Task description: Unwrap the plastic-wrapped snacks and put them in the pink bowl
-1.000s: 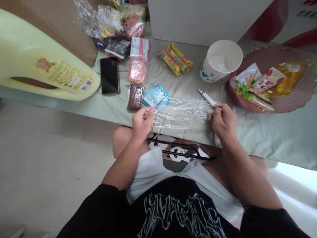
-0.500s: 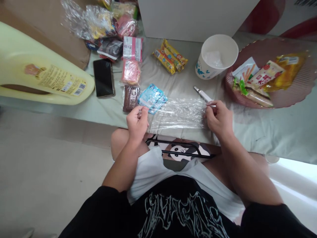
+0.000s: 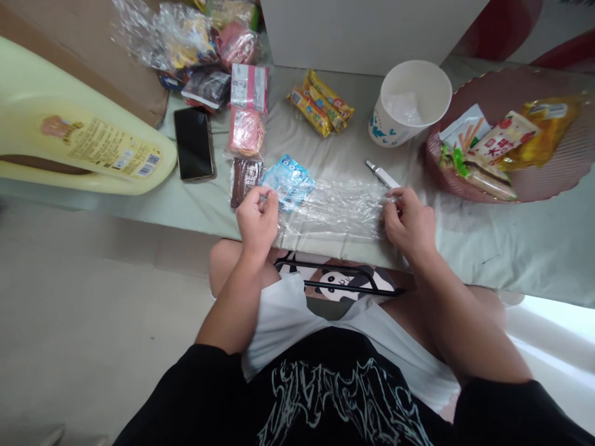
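- yellow jug (image 3: pixel 83 133), far off to the left hand's side: label with a QR code, print way too small to read
- snack packets in the pink tray (image 3: pixel 553 179), past the right hand: lettering's a blur

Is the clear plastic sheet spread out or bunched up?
Spread out: the plastic sheet lies flat, stretched between the left hand and right hand.
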`<state>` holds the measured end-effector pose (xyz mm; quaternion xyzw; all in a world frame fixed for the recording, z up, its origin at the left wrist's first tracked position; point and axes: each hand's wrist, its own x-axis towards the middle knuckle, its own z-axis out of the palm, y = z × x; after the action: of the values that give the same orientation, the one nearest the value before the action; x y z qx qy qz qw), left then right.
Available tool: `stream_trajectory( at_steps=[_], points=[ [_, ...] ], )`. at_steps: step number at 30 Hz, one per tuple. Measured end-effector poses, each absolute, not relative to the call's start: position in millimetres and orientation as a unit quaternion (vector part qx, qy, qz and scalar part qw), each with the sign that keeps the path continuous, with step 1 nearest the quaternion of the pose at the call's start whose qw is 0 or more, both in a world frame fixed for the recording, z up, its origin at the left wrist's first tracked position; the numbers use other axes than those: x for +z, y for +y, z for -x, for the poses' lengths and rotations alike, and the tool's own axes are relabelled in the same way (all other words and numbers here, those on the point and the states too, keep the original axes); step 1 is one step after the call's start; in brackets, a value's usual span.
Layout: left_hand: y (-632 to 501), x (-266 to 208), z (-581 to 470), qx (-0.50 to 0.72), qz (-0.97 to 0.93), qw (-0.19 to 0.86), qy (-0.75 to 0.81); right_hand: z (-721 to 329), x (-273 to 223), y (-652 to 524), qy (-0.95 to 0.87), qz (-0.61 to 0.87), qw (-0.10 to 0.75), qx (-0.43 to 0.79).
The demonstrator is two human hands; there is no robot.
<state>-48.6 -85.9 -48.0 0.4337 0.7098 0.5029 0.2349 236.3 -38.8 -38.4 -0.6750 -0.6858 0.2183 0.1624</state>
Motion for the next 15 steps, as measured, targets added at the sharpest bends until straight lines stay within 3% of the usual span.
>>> stream_trajectory(
  at_steps=[7,15],
  points=[
    [-86.2,-49.8,46.9,0.517,-0.413,0.279,0.696,-237.4,-34.7,-36.6,-0.665,0.678,0.202,0.238],
    [-86.9,-42.2,44.1,0.524,-0.424,0.283,0.683,-233.5,-29.7,-36.8,-0.656,0.691,0.155,0.262]
  ],
)
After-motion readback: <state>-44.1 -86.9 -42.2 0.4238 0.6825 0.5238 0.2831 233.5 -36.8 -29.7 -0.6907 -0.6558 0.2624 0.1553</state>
